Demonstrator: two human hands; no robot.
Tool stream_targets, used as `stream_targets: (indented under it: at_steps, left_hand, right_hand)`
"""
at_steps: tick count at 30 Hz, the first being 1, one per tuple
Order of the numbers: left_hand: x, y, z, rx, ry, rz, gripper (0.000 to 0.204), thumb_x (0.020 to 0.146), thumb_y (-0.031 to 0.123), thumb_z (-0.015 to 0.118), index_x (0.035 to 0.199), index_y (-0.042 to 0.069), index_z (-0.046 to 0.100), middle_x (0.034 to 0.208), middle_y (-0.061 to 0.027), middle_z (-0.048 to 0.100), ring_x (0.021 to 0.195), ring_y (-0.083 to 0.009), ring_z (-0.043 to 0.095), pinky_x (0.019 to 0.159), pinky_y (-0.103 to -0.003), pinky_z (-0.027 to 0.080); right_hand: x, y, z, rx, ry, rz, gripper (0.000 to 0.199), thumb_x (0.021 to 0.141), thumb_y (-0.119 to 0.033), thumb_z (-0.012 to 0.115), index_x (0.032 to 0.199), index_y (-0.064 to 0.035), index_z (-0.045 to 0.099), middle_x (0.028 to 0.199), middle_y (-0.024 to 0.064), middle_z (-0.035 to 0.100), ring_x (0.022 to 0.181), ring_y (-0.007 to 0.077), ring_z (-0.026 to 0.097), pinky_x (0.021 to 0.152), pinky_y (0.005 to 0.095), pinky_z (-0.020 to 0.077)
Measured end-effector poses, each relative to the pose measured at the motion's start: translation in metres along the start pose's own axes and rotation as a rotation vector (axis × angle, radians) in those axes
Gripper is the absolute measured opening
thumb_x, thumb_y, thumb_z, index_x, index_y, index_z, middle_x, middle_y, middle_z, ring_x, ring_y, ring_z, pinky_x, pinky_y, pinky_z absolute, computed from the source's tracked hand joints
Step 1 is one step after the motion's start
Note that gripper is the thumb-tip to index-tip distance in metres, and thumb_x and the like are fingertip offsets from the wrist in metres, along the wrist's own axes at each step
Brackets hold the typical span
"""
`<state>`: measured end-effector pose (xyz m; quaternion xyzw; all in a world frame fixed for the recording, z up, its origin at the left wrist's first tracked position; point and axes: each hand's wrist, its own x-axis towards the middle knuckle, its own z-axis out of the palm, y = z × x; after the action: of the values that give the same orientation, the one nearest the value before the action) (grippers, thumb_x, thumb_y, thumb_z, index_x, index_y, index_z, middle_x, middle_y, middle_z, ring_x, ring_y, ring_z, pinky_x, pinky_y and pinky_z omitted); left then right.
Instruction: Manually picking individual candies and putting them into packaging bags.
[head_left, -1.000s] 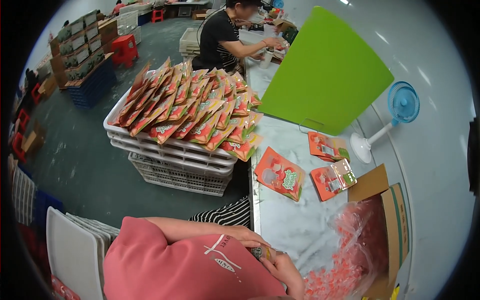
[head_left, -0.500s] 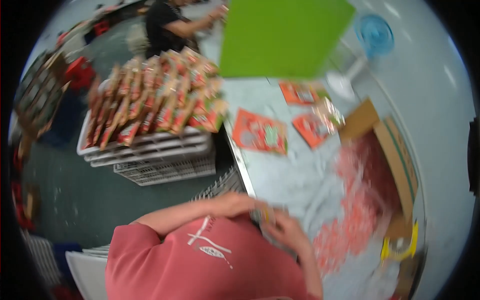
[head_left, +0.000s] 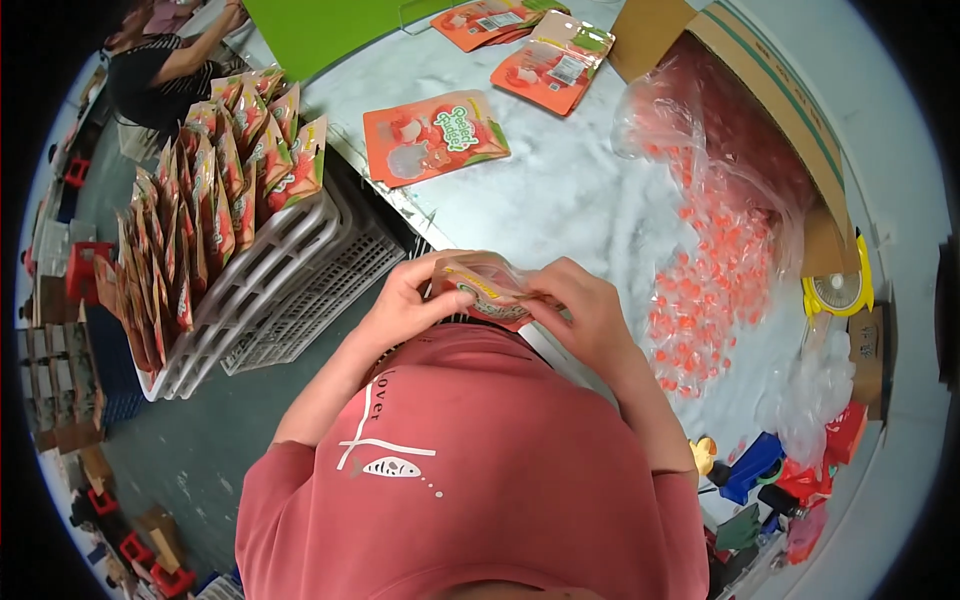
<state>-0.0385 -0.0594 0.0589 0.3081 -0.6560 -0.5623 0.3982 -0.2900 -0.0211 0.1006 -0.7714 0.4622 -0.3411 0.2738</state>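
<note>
Your left hand [head_left: 405,300] and right hand [head_left: 585,310] both pinch the orange snack pouch [head_left: 487,287] at its top edge, now raised clear of your chest over the desk [head_left: 560,200] edge. A second ago your arms hid it; the pouch mouth is now exposed.

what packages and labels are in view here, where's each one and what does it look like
Pouch: held between the left hand and right hand, orange with a clear window.
Flat pouch: lying alone on the table, orange-red with a green corner.
Pouch stack: top of the table, same colours, white labels.
Standing pouches: rows in white crates at left.
Cardboard box: at right, lined with a clear bag of small red pieces.
</note>
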Motion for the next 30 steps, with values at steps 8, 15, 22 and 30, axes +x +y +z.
stream_targets:
  at_steps: [8, 15, 22, 30]
  left_hand:
    - [0.007, -0.003, 0.011, 0.028, 0.159, -0.057, 0.014, 0.095, 0.01, 0.068, 0.095, -0.003, 0.073, 0.078, -0.0047, 0.07, 0.07, -0.0061, 0.061, 0.061, -0.024, 0.048]
    - [0.012, 0.004, 0.023, 0.098, 0.013, -0.023, 0.012, 0.093, 0.009, 0.069, 0.089, -0.003, 0.071, 0.07, -0.0021, 0.063, 0.062, -0.0049, 0.052, 0.055, -0.025, 0.042]
    - [0.008, -0.009, 0.024, 0.141, 0.055, -0.134, 0.012, 0.092, 0.01, 0.071, 0.086, -0.001, 0.071, 0.068, -0.002, 0.062, 0.057, -0.0044, 0.051, 0.051, -0.025, 0.04]
    - [0.009, -0.011, 0.011, -0.055, -0.053, -0.22, 0.013, 0.093, 0.012, 0.071, 0.094, -0.001, 0.072, 0.077, -0.0015, 0.066, 0.064, -0.0042, 0.057, 0.055, -0.021, 0.048]
  right_hand:
    - [0.009, 0.006, -0.005, 0.019, -0.02, 0.157, 0.019, 0.084, -0.014, 0.075, 0.094, -0.0018, 0.064, 0.077, 0.01, 0.064, 0.071, 0.0247, 0.065, 0.063, 0.0322, 0.0506]
    - [0.022, 0.007, 0.009, 0.019, -0.13, 0.029, 0.023, 0.083, -0.019, 0.075, 0.077, -0.0019, 0.061, 0.072, 0.0097, 0.06, 0.061, 0.0259, 0.056, 0.056, 0.0361, 0.0425]
    - [0.016, 0.019, 0.018, 0.087, -0.163, 0.151, 0.03, 0.084, -0.027, 0.072, 0.07, -0.0044, 0.057, 0.069, 0.0102, 0.059, 0.061, 0.0322, 0.056, 0.056, 0.0408, 0.0425]
    - [-0.006, 0.028, 0.014, 0.305, -0.16, 0.271, 0.017, 0.088, -0.013, 0.074, 0.086, 0.0017, 0.067, 0.075, 0.0064, 0.059, 0.063, 0.0129, 0.055, 0.057, 0.0302, 0.0435]
